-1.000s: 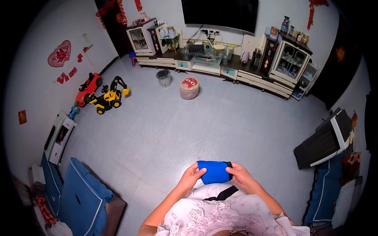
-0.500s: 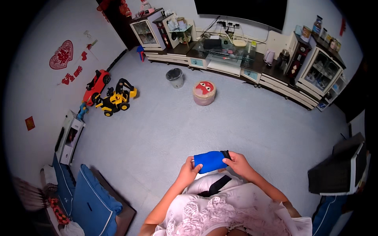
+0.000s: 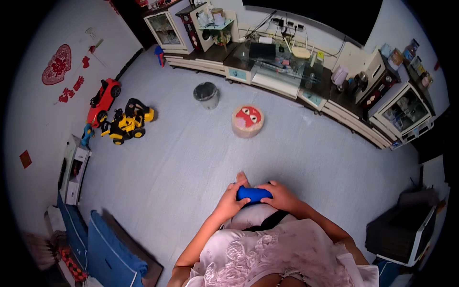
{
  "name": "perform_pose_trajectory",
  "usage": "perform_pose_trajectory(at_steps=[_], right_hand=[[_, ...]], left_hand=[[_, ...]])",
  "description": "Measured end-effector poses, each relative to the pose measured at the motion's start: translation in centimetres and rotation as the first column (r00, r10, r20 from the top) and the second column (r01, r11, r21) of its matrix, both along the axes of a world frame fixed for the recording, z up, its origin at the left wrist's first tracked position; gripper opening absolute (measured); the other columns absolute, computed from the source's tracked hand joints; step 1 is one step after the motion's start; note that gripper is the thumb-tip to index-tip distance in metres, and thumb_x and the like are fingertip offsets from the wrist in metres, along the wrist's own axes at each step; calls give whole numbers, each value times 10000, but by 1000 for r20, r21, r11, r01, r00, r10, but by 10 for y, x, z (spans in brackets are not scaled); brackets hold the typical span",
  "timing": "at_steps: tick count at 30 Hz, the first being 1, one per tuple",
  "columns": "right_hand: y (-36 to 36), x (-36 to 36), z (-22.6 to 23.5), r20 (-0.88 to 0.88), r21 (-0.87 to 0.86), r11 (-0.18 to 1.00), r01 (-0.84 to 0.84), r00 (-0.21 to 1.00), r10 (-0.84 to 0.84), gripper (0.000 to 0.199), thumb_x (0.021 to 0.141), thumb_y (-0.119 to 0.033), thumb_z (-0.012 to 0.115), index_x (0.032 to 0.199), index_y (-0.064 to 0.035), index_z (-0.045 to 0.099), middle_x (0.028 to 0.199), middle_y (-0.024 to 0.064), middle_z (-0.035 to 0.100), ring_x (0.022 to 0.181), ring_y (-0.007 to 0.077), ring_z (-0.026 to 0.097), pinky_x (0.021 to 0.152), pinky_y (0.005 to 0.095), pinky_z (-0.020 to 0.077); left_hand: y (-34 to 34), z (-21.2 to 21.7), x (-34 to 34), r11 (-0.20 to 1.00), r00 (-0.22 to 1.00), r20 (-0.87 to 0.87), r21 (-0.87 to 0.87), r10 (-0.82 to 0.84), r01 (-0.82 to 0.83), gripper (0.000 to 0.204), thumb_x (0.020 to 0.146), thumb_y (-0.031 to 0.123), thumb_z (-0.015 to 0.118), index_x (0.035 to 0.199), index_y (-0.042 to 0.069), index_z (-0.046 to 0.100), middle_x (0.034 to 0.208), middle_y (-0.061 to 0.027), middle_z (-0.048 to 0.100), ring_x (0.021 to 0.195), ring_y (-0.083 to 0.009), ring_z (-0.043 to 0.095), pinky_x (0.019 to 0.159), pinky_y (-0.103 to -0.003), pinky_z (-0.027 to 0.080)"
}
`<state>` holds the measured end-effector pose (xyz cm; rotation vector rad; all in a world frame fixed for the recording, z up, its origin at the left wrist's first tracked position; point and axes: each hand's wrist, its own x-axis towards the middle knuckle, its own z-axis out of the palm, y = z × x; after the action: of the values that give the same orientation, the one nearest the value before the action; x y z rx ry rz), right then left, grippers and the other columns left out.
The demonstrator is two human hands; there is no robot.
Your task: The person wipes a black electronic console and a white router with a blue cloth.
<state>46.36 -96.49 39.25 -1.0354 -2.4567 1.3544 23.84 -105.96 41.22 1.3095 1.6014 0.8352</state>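
Two-handed: pinching blue cloth (image 3: 255, 194), left hand (image 3: 229, 202) at left end, right hand (image 3: 281, 196) at right end, above grey floor (image 3: 177, 167), well apart from stool (image 3: 247, 126).

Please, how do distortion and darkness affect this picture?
Head view: the long, low white-and-brown cabinet seems bowed by the fisheye lens; same view: the corners fall to black, and the flat black television shows little detail; same view: the compact blue cloth bundle shows vivid colour.

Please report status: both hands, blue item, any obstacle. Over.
Left hand and right hand both holding blue item, one at each end. Round stool ahead, apart from hands.
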Motion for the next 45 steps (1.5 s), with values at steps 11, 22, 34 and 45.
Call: perform_pose_trajectory(at_steps=[11, 22, 34, 45], right_hand=[[164, -32, -22, -4, 524, 767, 371, 901, -433, 295, 795, -65, 688, 1086, -111, 697, 1054, 158, 619, 1007, 363, 628, 856, 447, 522], [257, -27, -142, 674, -8, 939, 345, 695, -250, 410, 819, -482, 679, 1005, -123, 747, 981, 137, 736, 925, 326, 700, 803, 455, 544], [542, -141, -80, 7, -634, 773, -7, 1000, 16, 372, 894, -357, 711, 1077, -32, 720, 983, 100, 707, 902, 168, 632, 814, 315, 491], [781, -81, -133, 8, -442, 505, 741, 567, -824, 230, 896, -222, 731, 1012, -25, 701, 905, 66, 690, 828, 139, 628, 765, 297, 505]], left_hand=[[177, -98, -133, 971, 988, -3, -181, -157, 154, 472, 956, 188, 662, 1383, 31, 539, 1242, -194, 657, 1101, -254, 666, 943, -345, 524], [230, -200, -222, 722, 855, 407, -689, 321, 58, 404, 955, 282, 653, 1233, -9, 624, 1103, -136, 704, 1014, -261, 680, 878, -385, 547], [519, -243, -126, 851, 796, 584, -328, -158, 410, 630, 1008, 497, 522, 1444, 46, 459, 1336, -78, 581, 1209, -193, 549, 1038, -309, 415], [680, -220, -101, 30, 658, 723, -668, -210, 743, 483, 971, 396, 591, 1294, 38, 608, 1172, -156, 688, 1014, -255, 667, 916, -369, 509]])
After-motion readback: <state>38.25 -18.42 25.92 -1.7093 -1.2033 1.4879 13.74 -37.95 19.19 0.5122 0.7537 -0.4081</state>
